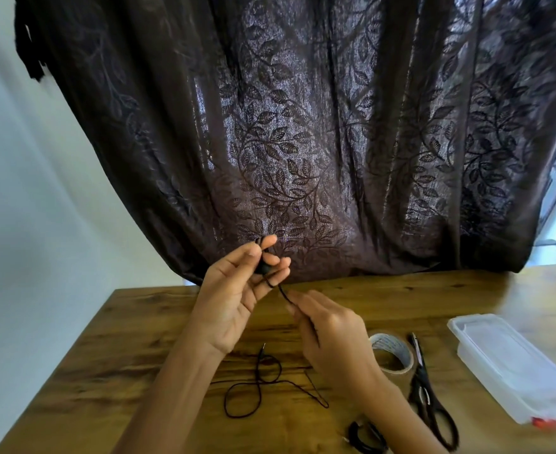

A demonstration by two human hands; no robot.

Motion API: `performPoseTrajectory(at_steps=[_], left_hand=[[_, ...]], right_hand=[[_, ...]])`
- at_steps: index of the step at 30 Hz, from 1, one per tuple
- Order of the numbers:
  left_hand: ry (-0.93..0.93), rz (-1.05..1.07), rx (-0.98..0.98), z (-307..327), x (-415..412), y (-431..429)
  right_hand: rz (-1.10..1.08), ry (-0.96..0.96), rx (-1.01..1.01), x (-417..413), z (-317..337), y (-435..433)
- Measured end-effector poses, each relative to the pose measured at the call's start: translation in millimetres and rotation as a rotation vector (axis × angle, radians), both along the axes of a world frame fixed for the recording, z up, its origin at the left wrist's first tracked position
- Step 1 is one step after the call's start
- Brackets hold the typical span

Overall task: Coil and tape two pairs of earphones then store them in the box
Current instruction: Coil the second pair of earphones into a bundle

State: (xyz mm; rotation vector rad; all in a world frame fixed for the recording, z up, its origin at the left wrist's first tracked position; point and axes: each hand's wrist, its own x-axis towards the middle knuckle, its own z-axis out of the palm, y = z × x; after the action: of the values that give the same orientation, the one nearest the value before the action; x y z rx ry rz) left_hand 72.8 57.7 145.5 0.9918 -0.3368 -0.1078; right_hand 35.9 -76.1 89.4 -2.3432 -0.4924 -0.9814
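My left hand (237, 290) is raised above the table, palm toward me, with black earphone cord (265, 268) wound round its fingers and the thumb pressing on it. My right hand (329, 335) pinches the same cord just below, at its fingertips. The loose rest of that cord (260, 385) trails in loops on the wooden table (139, 339), its jack plug lying near my left wrist. A second black pair of earphones (365, 437) lies coiled at the near edge, partly hidden by my right forearm. The lidded clear plastic box (512, 365) sits at the right.
A roll of clear tape (391, 352) lies right of my right hand, black-handled scissors (427, 398) beside it. A dark leaf-patterned curtain (303, 142) hangs behind the table's far edge, with a pale wall at the left.
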Motion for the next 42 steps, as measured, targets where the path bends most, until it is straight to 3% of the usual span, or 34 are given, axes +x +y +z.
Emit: performPoseTrajectory(at_steps=[5, 8, 11, 16, 20, 30, 37, 42], left_hand=[[-0.12, 0.14, 0.23, -13.8, 7.0, 1.7], [-0.246, 0.251, 0.513, -23.8, 10.1, 1.1], [-0.296, 0.289, 0.676, -30.9, 12.5, 1.7], [-0.312, 0.169, 0.745, -31.2, 6.6, -1.3], [-0.216, -0.049, 0.591, -17.4, -5.1, -9.9], [0.027, -0.231, 0.064, 5.5, -14.6, -16.4], [0.093, -0.191, -0.206, 4.2, -3.5, -13.0], [0.064, -0.087, -0.194, 3.6, 5.9, -5.4]], right_hand=[[-0.037, -0.042, -0.205, -8.7, -1.1, -3.6], [0.001, -0.039, -0.244, -10.6, 6.8, -11.3], [0.069, -0.062, -0.225, -10.0, 20.5, -19.4], [0.224, -0.035, -0.059, -3.4, 52.7, -29.0], [0.22, -0.037, 0.08, 12.1, 69.6, -36.6], [0.14, 0.003, 0.387, 31.4, 51.3, -37.9], [0.163, 0.114, 0.335, 24.5, 21.0, -24.0], [0.122, 0.17, 0.233, 13.1, 3.5, -22.5]])
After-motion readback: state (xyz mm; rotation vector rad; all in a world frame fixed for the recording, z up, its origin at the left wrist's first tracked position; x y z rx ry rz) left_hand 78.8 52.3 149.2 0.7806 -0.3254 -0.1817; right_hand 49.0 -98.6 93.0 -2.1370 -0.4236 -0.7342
